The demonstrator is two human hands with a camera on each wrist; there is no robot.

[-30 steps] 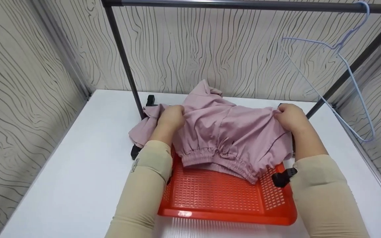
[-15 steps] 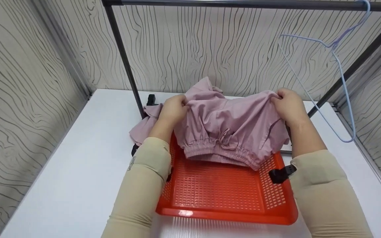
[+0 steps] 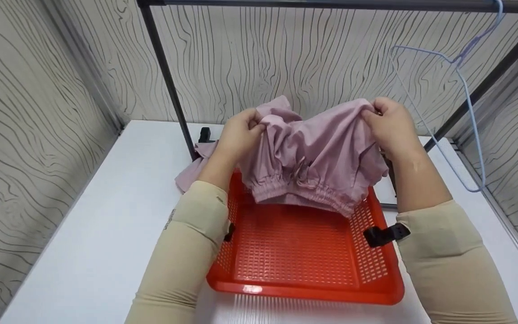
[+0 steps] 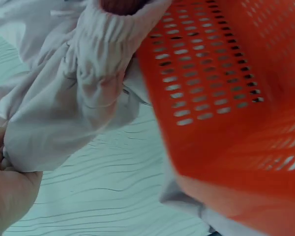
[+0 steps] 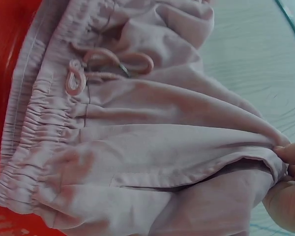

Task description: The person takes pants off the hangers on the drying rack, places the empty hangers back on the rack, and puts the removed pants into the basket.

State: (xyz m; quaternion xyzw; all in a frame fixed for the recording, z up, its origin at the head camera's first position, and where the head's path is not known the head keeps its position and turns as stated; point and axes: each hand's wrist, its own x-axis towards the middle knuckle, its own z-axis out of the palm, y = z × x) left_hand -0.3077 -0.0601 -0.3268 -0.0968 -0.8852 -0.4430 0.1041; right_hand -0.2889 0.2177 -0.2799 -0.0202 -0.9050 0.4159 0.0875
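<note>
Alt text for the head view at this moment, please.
A person's left hand and right hand hold up a pink drawstring garment, its gathered waistband over a red basket. A light-blue hanger hangs at right, by a dark rail.

The front edge of the white table (image 3: 88,202) is cut off at the bottom of the head view. The pink pants (image 3: 331,135) hide most of the back rim of the red basket (image 3: 304,294) and the bottom of the left pole (image 3: 171,90) near the table's back edge. Toward the table's left edge, the left arm (image 3: 216,173) covers part of a pant leg. Over the right edge, the top of the hanger (image 3: 469,47) is cut off. The wrist views cut off parts of the left hand (image 4: 10,196) and right hand (image 5: 287,196). The marks on the left sleeve (image 3: 182,252) are too tiny to read.
</note>
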